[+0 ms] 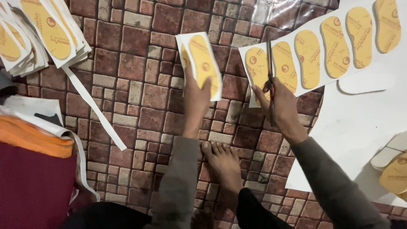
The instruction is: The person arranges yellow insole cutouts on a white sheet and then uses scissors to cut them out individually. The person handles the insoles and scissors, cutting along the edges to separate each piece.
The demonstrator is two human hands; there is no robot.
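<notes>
1. Left hand (pixel 196 99) pinches a cut-out insole piece (pixel 201 63), held up over the brick-pattern floor (pixel 140 85).
2. Right hand (pixel 282 106) is clenched around scissors (pixel 270 72), blades on the printed insole sheet (pixel 322 46).
3. Best practice: keep blades in the white gap between yellow shapes, sheet flat.

A floor (pixel 140 85) covered in a printed pattern of reddish-brown and grey stone blocks fills the view, lit evenly with soft shadows. At the left edge lies a dark maroon cushion or mat (pixel 34 186), possibly fabric, under an orange folded layer (pixel 29 138).
</notes>
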